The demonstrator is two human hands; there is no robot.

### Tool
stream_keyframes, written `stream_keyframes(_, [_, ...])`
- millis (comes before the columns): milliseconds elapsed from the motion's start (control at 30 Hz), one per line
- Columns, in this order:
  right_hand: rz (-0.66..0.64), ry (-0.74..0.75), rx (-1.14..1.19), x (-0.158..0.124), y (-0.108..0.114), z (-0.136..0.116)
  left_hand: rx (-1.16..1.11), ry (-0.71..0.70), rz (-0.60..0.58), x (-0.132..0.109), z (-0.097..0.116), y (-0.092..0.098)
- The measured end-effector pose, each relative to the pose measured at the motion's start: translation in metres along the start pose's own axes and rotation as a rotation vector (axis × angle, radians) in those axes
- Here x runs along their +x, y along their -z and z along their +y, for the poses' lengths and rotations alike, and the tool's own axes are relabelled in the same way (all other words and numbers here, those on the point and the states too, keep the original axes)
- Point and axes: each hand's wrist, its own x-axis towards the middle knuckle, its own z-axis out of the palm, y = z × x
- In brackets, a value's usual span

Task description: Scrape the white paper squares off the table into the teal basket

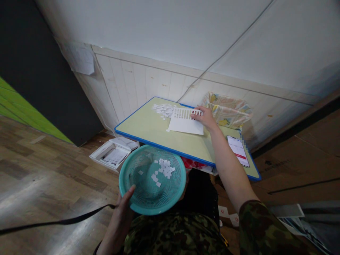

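Note:
My left hand (124, 205) grips the rim of a round turquoise plastic basket (152, 202), thumb over the edge, holding it below the table's front edge. Small white paper pieces (166, 168) lie inside, mostly clustered toward the right. On the light green table (140, 122) with a blue edge, my right hand (204, 117) pinches the upper right of a white card (186, 126) with a row of slots cut along its top. The card's left side is beside a heap of small white paper pieces (163, 109) near the table's back edge.
A phone (238, 151) lies on the table's right side. Behind the table's right part stands a fabric-lined basket (227, 109) against the wall. An open white box (111, 154) is at the lower left, and a cable (225, 51) runs down the wall.

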Motion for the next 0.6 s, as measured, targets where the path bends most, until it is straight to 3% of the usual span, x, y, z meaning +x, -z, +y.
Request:
stream_keyframes(200, [-0.051,-0.066,0.073,-0.0034,-0.0015,-0.0049,-0.018,-0.01,-0.011,0.0012,-0.001,0.0001])
stream_keyframes(367, [0.007,-0.055,0.096,-0.0023,0.0007,-0.001,-0.034,-0.019,-0.021,0.0026,-0.0023,0.0008])
stream_keyframes(600, [-0.105,-0.071,0.098,-0.0042,0.0077,-0.0015,-0.048,-0.036,-0.017,0.0078,-0.0097,0.0078])
